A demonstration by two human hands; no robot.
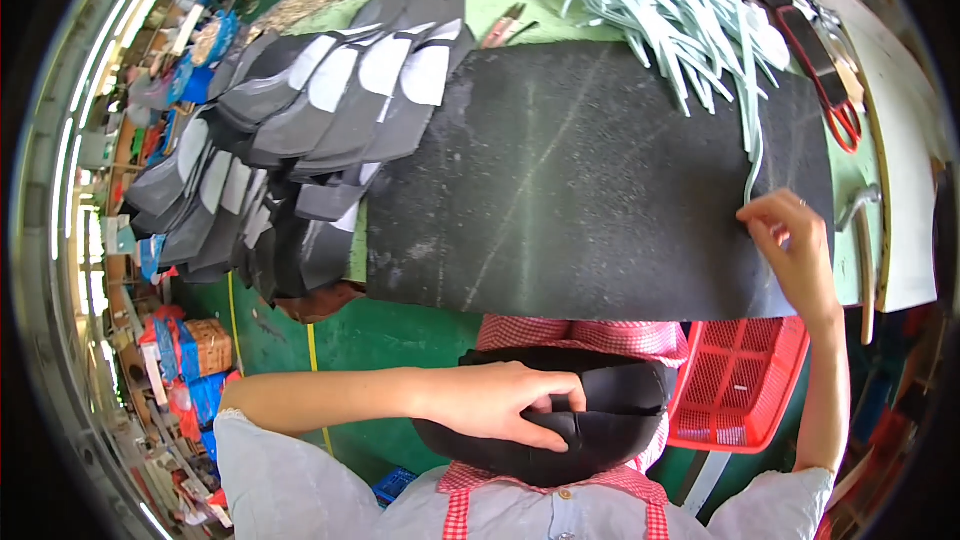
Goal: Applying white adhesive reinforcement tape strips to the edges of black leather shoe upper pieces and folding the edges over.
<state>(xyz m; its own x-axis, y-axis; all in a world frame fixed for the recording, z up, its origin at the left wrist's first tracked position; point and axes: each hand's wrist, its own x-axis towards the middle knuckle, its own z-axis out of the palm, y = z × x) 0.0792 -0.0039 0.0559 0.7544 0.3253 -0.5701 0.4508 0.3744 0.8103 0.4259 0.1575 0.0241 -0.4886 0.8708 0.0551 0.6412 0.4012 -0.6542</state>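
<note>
In my lap lies a curved black piece of sheet material (625, 435) with a fold or opening along its middle. My left hand (505, 402) grips its edge, thumb on the near side and fingers over the opening. Over the right part of the black work mat (590, 190), my right hand (793, 240) is closed in a pinch on the lower end of a pale blue-grey strip (756, 155). That strip trails up to a loose heap of like strips (650, 0) at the far right of the mat.
Overlapping dark grey pieces with white patches (340, 90) are piled on the left of the table. Small pliers (503, 28) lie behind the mat. Scissors with red handles (846, 126) and a hammer (866, 265) lie at the right. A red plastic basket (740, 380) stands beside my lap.
</note>
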